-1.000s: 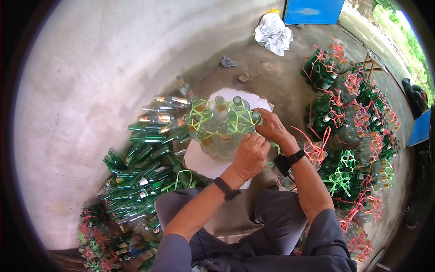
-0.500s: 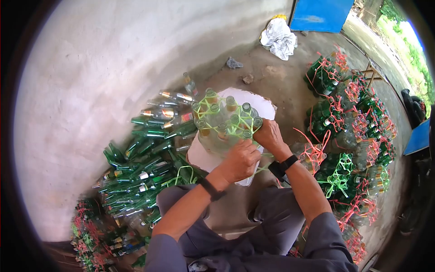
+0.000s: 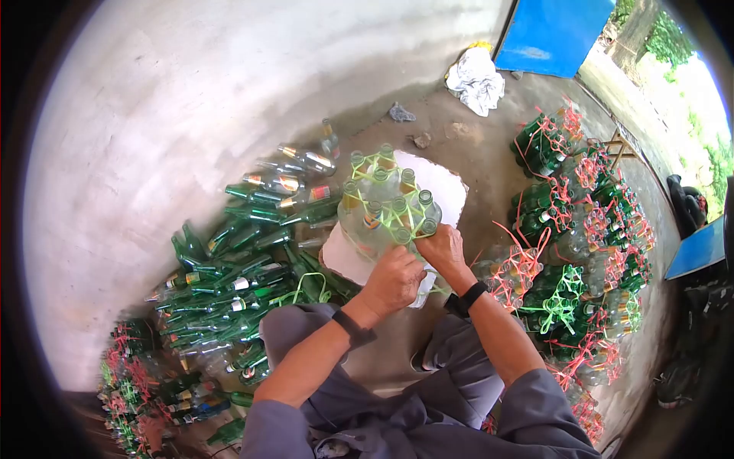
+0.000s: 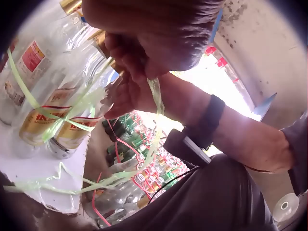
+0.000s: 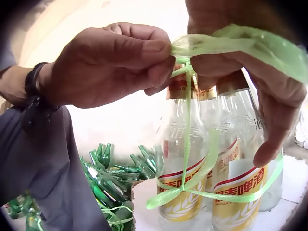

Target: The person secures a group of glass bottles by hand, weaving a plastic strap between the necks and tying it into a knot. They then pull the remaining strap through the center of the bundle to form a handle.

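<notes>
Right wrist view, item by item: thumb and forefinger of the left hand [image 5: 110,67] are pressed together, pinching the green strap [image 5: 187,125] at a gathered knot just above the bottle necks. The fingers of the right hand [image 5: 260,82] are curled, with the same strap looped across their backs and one fingertip hanging down over a bottle shoulder. The strap drops from the pinch, then circles the labelled bodies of the clear bottles [image 5: 185,159]. Head view: both hands meet at the near edge of the bottle bundle [image 3: 382,210], which stands upright on a white board [image 3: 447,191] with green strap webbed between its necks. A black band sits on each wrist. Loose green bottles [image 3: 237,275] lie heaped on the concrete floor to the person's left. Tied bundles [image 3: 589,222] with red and green strap are stacked to the right. A white cloth [image 3: 475,76] and a blue panel [image 3: 554,34] lie beyond.
</notes>
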`<state>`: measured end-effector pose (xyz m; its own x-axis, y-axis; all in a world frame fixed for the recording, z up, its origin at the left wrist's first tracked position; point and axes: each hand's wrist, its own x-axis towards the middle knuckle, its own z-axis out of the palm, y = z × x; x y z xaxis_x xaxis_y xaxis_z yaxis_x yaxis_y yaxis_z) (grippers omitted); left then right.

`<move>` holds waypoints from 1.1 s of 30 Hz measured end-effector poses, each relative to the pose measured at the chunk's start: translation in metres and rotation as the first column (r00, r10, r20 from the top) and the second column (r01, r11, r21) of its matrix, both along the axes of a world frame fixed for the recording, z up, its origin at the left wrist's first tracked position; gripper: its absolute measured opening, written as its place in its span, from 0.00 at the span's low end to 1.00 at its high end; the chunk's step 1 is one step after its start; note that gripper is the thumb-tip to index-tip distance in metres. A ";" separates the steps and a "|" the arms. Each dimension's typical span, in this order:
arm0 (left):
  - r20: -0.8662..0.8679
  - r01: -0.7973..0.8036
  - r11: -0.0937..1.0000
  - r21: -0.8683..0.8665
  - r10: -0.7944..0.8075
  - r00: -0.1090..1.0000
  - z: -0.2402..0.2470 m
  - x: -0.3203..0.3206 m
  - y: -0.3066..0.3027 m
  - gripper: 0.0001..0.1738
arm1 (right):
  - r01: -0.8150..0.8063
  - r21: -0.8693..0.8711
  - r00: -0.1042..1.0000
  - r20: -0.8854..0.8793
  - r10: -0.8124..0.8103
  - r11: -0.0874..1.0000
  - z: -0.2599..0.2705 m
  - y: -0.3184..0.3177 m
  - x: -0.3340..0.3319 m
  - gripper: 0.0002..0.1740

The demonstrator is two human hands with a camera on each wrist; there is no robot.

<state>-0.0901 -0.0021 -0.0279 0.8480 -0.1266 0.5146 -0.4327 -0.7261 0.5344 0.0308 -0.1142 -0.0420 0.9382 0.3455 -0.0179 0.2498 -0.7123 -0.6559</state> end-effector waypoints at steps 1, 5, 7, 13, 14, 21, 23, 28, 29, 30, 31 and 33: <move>0.009 -0.020 1.000 -0.003 0.020 1.000 -0.001 -0.001 -0.002 0.06 | 0.001 0.018 1.000 -0.021 -0.001 1.000 -0.003 0.000 0.000 0.26; 0.010 -0.044 0.996 -0.078 0.045 0.999 -0.006 0.001 -0.004 0.06 | -0.012 -0.001 1.000 0.009 0.012 1.000 -0.023 -0.003 0.004 0.22; 0.010 -0.033 0.996 -0.079 0.034 0.999 -0.007 0.001 -0.004 0.06 | -0.009 0.049 1.000 0.000 0.009 0.999 -0.023 -0.004 0.005 0.20; 0.016 -0.002 0.997 -0.079 0.004 1.000 -0.005 0.004 0.000 0.06 | 0.026 0.105 0.999 -0.025 -0.024 0.994 -0.025 -0.006 0.006 0.26; 0.010 0.006 0.995 -0.099 -0.005 1.000 -0.006 0.002 0.001 0.06 | 0.038 0.096 0.999 -0.030 -0.035 0.995 -0.024 -0.006 0.006 0.25; 0.048 -0.049 0.999 -0.017 0.050 0.998 -0.009 0.004 -0.006 0.07 | 0.034 0.037 0.997 -0.076 -0.031 0.999 -0.014 -0.010 0.010 0.26; 0.039 -0.033 0.999 -0.036 0.034 0.999 -0.010 0.005 -0.004 0.07 | -0.147 0.171 0.952 -0.241 0.186 0.974 -0.002 -0.021 0.014 0.28; 0.025 -0.031 0.999 -0.010 0.031 0.999 -0.008 0.001 -0.002 0.07 | -0.139 0.498 0.701 -0.561 0.440 0.856 0.002 -0.065 0.050 0.20; 0.016 -0.026 1.000 -0.002 0.026 1.000 -0.007 0.002 -0.002 0.07 | -0.069 0.450 0.799 -0.510 0.320 0.890 0.001 -0.064 0.054 0.22; 0.016 -0.028 1.000 -0.001 0.028 0.999 -0.006 0.003 -0.002 0.07 | 0.009 0.407 0.873 -0.449 0.191 0.914 0.000 -0.063 0.057 0.24; 0.016 -0.032 0.999 0.001 0.032 0.999 -0.005 0.003 -0.002 0.07 | 0.007 0.408 0.871 -0.450 0.194 0.913 -0.006 -0.057 0.059 0.24; 0.005 -0.034 0.999 0.006 0.034 0.999 -0.007 0.002 -0.002 0.06 | -0.144 0.420 0.979 -0.071 0.190 0.896 -0.021 -0.035 0.062 0.30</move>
